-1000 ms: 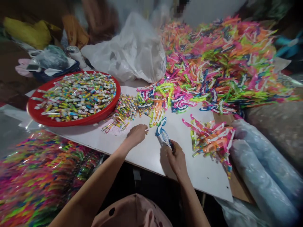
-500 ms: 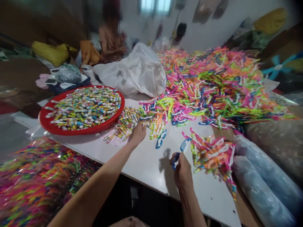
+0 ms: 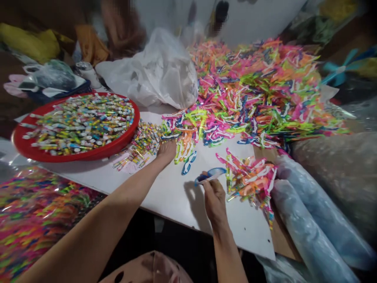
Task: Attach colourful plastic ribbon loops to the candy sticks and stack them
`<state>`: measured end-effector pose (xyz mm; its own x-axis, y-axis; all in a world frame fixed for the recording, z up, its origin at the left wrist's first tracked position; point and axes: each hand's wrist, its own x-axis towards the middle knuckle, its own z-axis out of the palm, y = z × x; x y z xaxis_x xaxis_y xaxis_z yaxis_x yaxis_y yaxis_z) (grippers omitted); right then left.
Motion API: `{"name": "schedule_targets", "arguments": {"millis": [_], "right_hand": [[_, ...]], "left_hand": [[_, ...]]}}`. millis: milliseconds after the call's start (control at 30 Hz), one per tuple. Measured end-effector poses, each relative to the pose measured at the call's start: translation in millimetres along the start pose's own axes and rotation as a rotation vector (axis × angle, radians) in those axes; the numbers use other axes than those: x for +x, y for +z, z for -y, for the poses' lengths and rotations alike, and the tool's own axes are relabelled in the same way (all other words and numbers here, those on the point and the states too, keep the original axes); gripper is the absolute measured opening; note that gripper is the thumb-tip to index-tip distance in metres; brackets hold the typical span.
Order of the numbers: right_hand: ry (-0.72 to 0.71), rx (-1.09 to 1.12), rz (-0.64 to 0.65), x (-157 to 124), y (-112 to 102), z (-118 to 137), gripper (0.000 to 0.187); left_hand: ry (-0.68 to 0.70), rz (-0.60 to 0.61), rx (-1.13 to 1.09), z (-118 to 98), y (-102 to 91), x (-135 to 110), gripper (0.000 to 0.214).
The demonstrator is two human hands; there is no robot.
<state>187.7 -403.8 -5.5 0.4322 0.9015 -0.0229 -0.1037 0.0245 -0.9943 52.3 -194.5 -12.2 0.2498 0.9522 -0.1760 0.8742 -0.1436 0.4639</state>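
Note:
My right hand (image 3: 215, 193) pinches a pair of blue toy glasses (image 3: 209, 175) over the white table (image 3: 173, 192). My left hand (image 3: 166, 151) reaches to the edge of a loose heap of small wrapped tubes (image 3: 145, 137), which look like candy rolls. Its fingers are blurred and partly hidden there. Close to its right lies another blue pair of glasses (image 3: 189, 162) on the table. To the right of my right hand, several pink, orange and green glasses with tubes (image 3: 253, 179) form a small pile.
A red basin (image 3: 73, 157) full of wrapped tubes stands left. Behind are a white plastic bag (image 3: 153, 70) and a large heap of colourful glasses (image 3: 253, 94). Rolls of clear plastic (image 3: 306, 220) line the right edge. A bulky bag of bright items (image 3: 38, 220) sits lower left.
The view has shifted, so the scene sits further left and higher. The glasses in my right hand have turned from upright to nearly level. My left hand stays by the tubes.

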Motion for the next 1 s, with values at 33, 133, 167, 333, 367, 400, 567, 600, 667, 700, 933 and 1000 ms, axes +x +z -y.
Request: {"name": "schedule_targets", "arguments": {"millis": [33,133,167,333,367,400,567,600,667,700,933,1000], "right_hand": [[0.009,-0.032,0.031,-2,5,-5,0.030],[0.022,-0.140,0.018,-9,12,-15,0.027],[0.019,-0.168,-0.002,-10,12,-16,0.027],[-0.017,-0.228,-0.008,-3,17,13,0.030],[-0.050,-0.248,-0.020,-1,20,20,0.030],[-0.088,-0.279,-0.025,2,24,24,0.030],[-0.133,-0.442,0.066,-3,30,7,0.027],[-0.105,-0.454,0.083,-6,29,2,0.026],[-0.056,-0.464,0.067,-10,28,0,0.025],[-0.051,-0.455,0.034,-10,29,4,0.024],[-0.149,-0.154,0.069,2,55,43,0.015],[-0.079,-0.163,0.110,0,57,30,0.012]], "left_hand": [[0.004,-0.027,-0.023,4,-3.3,-6,0.031],[0.011,-0.099,-0.238,16,-13.5,-37,0.034],[0.003,-0.111,-0.397,21,-15.4,-51,0.034],[-0.094,-0.002,-1.230,25,-7.0,-124,0.029],[-0.124,0.052,-1.423,22,-3.7,-134,0.027],[-0.153,0.102,-1.604,18,-1.0,-143,0.027],[-0.149,0.163,-1.926,10,-1.6,-157,0.032],[-0.144,0.173,-1.922,11,-3.2,-158,0.034],[-0.137,0.203,-1.848,14,-5.1,-161,0.035],[-0.136,0.213,-1.792,14,-5.0,-163,0.036],[-0.177,0.187,-1.513,3,4.2,-179,0.051],[-0.168,0.184,-1.496,2,4.4,-181,0.054]]}}
